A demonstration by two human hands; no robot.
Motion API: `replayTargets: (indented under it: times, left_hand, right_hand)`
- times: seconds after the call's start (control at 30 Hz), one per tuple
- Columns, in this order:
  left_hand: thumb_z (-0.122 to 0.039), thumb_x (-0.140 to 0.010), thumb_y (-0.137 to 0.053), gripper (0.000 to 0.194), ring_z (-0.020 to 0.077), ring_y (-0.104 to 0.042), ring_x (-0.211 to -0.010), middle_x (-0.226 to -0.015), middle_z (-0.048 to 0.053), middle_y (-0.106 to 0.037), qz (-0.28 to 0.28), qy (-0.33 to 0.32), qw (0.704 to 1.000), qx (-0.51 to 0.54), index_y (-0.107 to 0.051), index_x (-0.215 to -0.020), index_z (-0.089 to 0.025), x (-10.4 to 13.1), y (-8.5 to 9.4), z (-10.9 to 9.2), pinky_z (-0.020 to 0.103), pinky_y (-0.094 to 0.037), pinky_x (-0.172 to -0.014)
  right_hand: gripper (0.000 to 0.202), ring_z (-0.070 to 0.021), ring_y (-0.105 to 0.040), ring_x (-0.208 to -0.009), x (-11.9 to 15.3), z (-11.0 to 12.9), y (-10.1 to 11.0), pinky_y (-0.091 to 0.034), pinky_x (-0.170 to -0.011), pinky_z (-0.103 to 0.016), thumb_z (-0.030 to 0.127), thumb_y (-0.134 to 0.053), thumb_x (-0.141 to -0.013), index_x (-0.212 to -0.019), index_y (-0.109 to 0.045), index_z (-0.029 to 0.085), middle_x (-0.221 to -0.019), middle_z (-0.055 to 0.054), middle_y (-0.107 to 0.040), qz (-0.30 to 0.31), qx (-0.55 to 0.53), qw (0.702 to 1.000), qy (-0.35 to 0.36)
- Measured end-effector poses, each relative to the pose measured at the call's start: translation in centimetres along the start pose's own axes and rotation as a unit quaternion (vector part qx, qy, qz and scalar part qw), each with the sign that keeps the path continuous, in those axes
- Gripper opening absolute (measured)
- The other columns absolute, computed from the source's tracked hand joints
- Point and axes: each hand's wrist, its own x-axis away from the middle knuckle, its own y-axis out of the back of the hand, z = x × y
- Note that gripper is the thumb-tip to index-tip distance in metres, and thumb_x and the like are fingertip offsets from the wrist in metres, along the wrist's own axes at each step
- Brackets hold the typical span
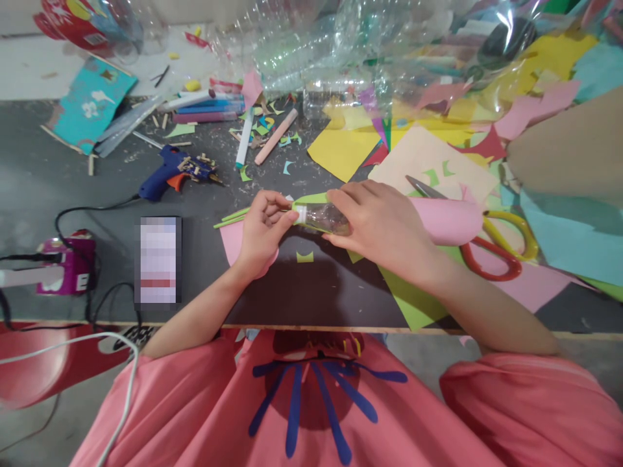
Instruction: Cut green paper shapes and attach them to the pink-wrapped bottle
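A small clear plastic bottle [324,217] lies sideways between my two hands, its white neck pointing left. My right hand [374,217] is wrapped round the bottle's body. At the neck, the fingers of my left hand [265,227] are closed in a pinch, with thin green strips [232,217] sticking out to the left. Light green paper [311,198] runs along the bottle's upper side. Under my left hand lies a piece of pink paper [232,241]. Beyond my right hand, a pink rounded paper piece [450,220] partly covers scissors [503,250] with red and yellow handles.
A blue glue gun [163,174] lies at the left, its cord leading to a purple power box [65,263]. A phone [158,259] rests near the table edge. Markers [276,136], yellow paper [344,148], paper scraps and clear plastic bottles [302,45] crowd the back.
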Motion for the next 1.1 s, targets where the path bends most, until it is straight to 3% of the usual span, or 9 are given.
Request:
replayTargets:
  times: [0.4, 0.63, 0.77, 0.93, 1.1]
  left_hand:
    - [-0.056, -0.069, -0.074, 0.045, 0.0070, -0.055, -0.061, -0.071, -0.003, -0.060, -0.025, -0.087, 0.994, -0.054, -0.048, -0.068, -0.019, 0.38, 0.12, -0.01, 0.019, -0.043, -0.056]
    - [-0.058, -0.066, -0.075, 0.048, 0.0069, -0.057, -0.060, -0.070, -0.002, -0.062, -0.035, -0.076, 0.995, -0.054, -0.047, -0.066, -0.019, 0.52, 0.12, -0.22, 0.019, -0.045, -0.056]
    - [-0.053, -0.065, -0.078, 0.044, 0.0067, -0.059, -0.063, -0.071, -0.005, -0.060, -0.038, -0.065, 0.996, -0.039, -0.049, -0.075, -0.020, 0.35, 0.10, 0.12, 0.018, -0.047, -0.059]
    - [-0.048, -0.069, -0.076, 0.043, 0.0095, -0.061, -0.073, -0.078, -0.002, -0.061, 0.004, -0.005, 1.000, -0.018, -0.058, -0.099, -0.023, 0.09, 0.09, -0.10, 0.019, -0.049, -0.067]
    - [-0.039, -0.074, -0.074, 0.026, 0.0105, -0.056, -0.078, -0.084, -0.001, -0.060, 0.041, 0.021, 0.999, -0.009, -0.063, -0.091, -0.023, 0.08, 0.04, -0.28, 0.020, -0.045, -0.070]
  right_hand:
    - [0.038, -0.0278, -0.061, -0.087, 0.12, 0.11, 0.13, -0.043, -0.073, -0.036, 0.038, -0.067, -0.080, -0.106, -0.059, 0.011, -0.099, -0.015, -0.068, -0.006, -0.015, 1.000, 0.005]
    - [0.039, -0.0278, -0.061, -0.085, 0.19, 0.10, 0.03, -0.043, -0.073, -0.036, 0.040, -0.068, -0.080, -0.105, -0.059, 0.012, -0.100, -0.016, -0.068, -0.016, -0.023, 1.000, 0.009]
    - [0.040, -0.0278, -0.061, -0.085, 0.16, 0.00, 0.04, -0.043, -0.073, -0.036, 0.039, -0.068, -0.080, -0.106, -0.058, 0.012, -0.100, -0.015, -0.068, -0.008, -0.024, 1.000, 0.009]
    - [0.038, -0.0286, -0.060, -0.089, 0.05, -0.15, -0.04, -0.042, -0.075, -0.036, 0.037, -0.066, -0.081, -0.108, -0.057, 0.012, -0.102, -0.016, -0.067, -0.003, 0.002, 1.000, 0.009]
    - [0.034, -0.0286, -0.058, -0.088, -0.05, -0.16, -0.45, -0.039, -0.073, -0.036, 0.034, -0.066, -0.082, -0.106, -0.057, 0.011, -0.096, -0.014, -0.066, 0.005, 0.029, 1.000, 0.004]
